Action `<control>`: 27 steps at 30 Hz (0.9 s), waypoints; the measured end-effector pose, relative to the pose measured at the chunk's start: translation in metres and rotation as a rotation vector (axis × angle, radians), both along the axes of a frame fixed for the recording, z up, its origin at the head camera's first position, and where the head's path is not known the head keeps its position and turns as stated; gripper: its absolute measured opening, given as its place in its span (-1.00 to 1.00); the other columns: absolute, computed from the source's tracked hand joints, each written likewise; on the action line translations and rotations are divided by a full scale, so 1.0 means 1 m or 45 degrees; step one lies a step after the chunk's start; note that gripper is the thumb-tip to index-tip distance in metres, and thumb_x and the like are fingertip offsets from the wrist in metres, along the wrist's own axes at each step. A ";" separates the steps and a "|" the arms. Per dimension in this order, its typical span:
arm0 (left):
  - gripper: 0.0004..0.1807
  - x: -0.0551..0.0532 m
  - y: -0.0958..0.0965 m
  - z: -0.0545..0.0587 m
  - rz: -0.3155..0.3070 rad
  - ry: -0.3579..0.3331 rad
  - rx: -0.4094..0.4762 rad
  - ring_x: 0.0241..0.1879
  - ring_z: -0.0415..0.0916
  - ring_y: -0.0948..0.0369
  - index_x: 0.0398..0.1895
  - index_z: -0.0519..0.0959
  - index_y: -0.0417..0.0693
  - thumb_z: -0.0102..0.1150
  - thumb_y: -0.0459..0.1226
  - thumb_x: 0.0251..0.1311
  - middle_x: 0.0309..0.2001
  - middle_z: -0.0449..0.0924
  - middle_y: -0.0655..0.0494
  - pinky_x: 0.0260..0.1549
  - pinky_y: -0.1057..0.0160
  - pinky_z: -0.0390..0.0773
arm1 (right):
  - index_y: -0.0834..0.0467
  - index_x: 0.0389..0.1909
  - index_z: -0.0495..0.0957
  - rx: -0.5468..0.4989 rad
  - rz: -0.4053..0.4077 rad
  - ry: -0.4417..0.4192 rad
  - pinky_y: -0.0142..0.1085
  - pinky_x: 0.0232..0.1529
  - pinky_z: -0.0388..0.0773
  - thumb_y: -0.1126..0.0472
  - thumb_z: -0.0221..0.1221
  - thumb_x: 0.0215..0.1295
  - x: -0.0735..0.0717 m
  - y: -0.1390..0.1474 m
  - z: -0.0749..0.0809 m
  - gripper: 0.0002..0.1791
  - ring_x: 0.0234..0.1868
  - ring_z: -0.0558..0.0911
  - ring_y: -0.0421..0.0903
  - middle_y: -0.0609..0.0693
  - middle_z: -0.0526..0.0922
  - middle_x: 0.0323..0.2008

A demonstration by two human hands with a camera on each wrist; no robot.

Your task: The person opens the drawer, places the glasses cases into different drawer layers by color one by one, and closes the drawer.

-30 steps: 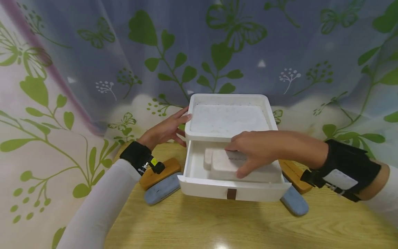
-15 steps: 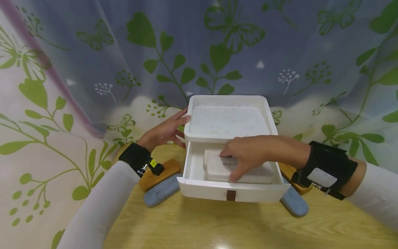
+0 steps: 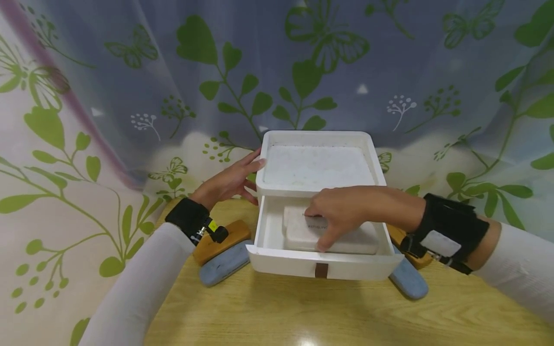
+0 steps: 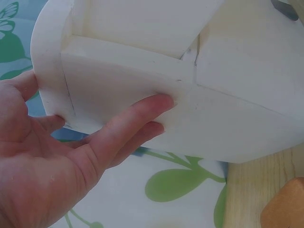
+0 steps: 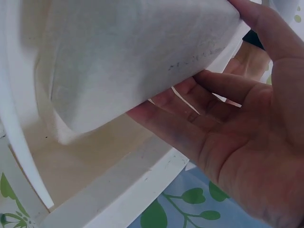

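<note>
Clearly, the right hand (image 3: pixel 339 211) pinches the case (image 3: pixel 300 238) lying crosswise beneath it, the left hand (image 3: pixel 229 183) touching the cabinet (image 3: pixel 279 189) with extended fingers (image 4: pixel 130 121).

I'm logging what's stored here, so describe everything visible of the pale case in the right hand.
The pale case is off-white, elongated, with rounded corners, a matt leather-like surface and dark lettering. It looks closed and is inside the open drawer. The right hand grips it across opposite edges; whether it is lifted is unclear.
</note>
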State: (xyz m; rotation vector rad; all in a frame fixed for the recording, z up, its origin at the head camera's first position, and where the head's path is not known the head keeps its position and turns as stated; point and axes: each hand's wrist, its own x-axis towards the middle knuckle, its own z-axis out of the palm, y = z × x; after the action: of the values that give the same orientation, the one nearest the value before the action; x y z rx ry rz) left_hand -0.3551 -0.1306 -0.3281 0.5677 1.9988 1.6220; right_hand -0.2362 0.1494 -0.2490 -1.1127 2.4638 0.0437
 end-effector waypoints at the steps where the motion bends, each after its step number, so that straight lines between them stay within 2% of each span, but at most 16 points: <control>1: -0.31 0.000 0.000 0.000 -0.004 0.006 0.002 -0.04 0.72 -0.13 0.69 -0.23 0.53 -0.24 0.06 0.65 0.68 -0.09 0.02 -0.13 -0.21 0.77 | 0.31 0.29 0.56 -0.001 -0.003 -0.016 -0.23 0.00 0.62 -0.19 0.46 0.17 -0.001 -0.001 0.000 -0.17 -0.09 0.60 -0.18 0.03 0.71 -0.02; 4: -0.31 0.000 -0.001 -0.001 -0.004 0.008 0.011 -0.05 0.72 -0.13 0.70 -0.23 0.51 -0.25 0.05 0.66 0.68 -0.08 0.00 -0.11 -0.25 0.75 | 0.24 0.12 0.65 -0.007 -0.015 -0.070 -0.31 -0.19 0.50 -0.15 0.48 0.15 -0.003 -0.003 0.000 -0.33 -0.28 0.46 -0.23 -0.11 0.58 -0.30; 7: -0.31 0.000 -0.001 -0.002 -0.008 0.002 0.013 -0.04 0.72 -0.13 0.70 -0.23 0.50 -0.25 0.04 0.66 0.68 -0.08 0.00 -0.07 -0.31 0.72 | 0.17 0.01 0.67 0.013 -0.043 -0.087 -0.36 -0.28 0.41 -0.15 0.48 0.15 -0.003 -0.005 -0.003 -0.43 -0.36 0.39 -0.24 -0.17 0.45 -0.41; 10: -0.30 0.000 -0.001 -0.002 -0.008 0.003 0.009 -0.03 0.71 -0.14 0.69 -0.23 0.52 -0.23 0.05 0.65 0.68 -0.09 0.02 -0.06 -0.32 0.71 | 0.12 -0.10 0.66 0.057 -0.056 -0.046 -0.38 -0.33 0.36 -0.17 0.46 0.16 -0.001 -0.007 -0.007 -0.51 -0.39 0.37 -0.24 -0.18 0.40 -0.45; 15: -0.31 0.000 -0.001 -0.001 0.004 -0.002 0.008 -0.02 0.71 -0.15 0.69 -0.22 0.55 -0.22 0.06 0.65 0.69 -0.10 0.05 -0.11 -0.24 0.76 | 0.09 -0.31 0.61 0.081 -0.002 0.061 -0.38 -0.39 0.31 -0.13 0.45 0.16 0.000 -0.010 -0.011 -0.61 -0.42 0.33 -0.22 -0.15 0.39 -0.50; 22: -0.30 0.000 -0.002 -0.001 -0.009 0.002 0.003 0.00 0.70 -0.17 0.69 -0.23 0.53 -0.23 0.06 0.65 0.67 -0.07 0.02 -0.10 -0.25 0.75 | 0.11 -0.39 0.61 0.070 0.027 0.145 -0.39 -0.46 0.31 -0.11 0.50 0.06 0.001 -0.013 -0.015 -0.60 -0.48 0.35 -0.21 -0.15 0.44 -0.56; 27: -0.31 -0.001 -0.001 -0.001 0.009 -0.003 0.002 0.02 0.70 -0.19 0.68 -0.21 0.57 -0.22 0.07 0.65 0.66 -0.02 0.02 -0.11 -0.26 0.75 | 0.12 -0.42 0.57 0.093 0.039 0.186 -0.39 -0.49 0.28 -0.11 0.53 0.03 0.002 -0.017 -0.017 -0.56 -0.51 0.33 -0.20 -0.14 0.43 -0.56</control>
State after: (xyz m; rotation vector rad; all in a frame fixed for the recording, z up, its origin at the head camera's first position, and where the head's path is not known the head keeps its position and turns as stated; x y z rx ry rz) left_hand -0.3558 -0.1314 -0.3292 0.5601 1.9997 1.6280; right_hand -0.2342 0.1326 -0.2659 -1.1526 2.5505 0.2305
